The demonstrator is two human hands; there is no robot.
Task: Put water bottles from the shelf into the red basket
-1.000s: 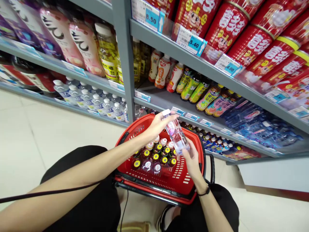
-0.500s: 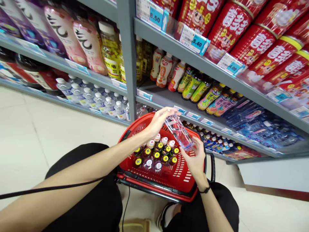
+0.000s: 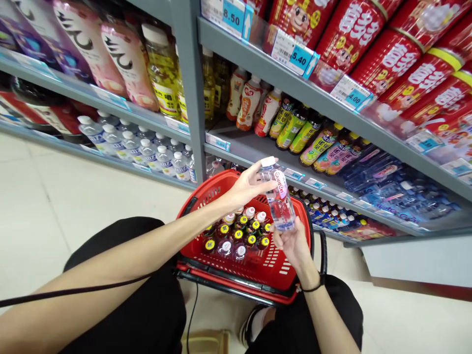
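Observation:
A clear water bottle with a white cap and a red-and-pink label [image 3: 280,204] is tilted over the red basket [image 3: 283,268]. My left hand [image 3: 250,186] grips its upper part just below the cap, with the thumb across the label. At the bottle's base, the fingers of my right hand [image 3: 293,241] are wrapped round the lower end. Inside the basket stand several dark bottles with yellow caps [image 3: 238,235], along with bottles with pale caps [image 3: 226,247].
Shelves with drink bottles [image 3: 254,105] and red cans [image 3: 341,44] rise in front. Small water bottles [image 3: 132,145] line the lower left shelf. The basket's black handle [image 3: 323,253] stands at its right side. A dark cable crosses my left forearm.
The bottle has turned so that its label and white cap now show, and it is more upright. My left hand's thumb has come across its front. The view has shifted slightly.

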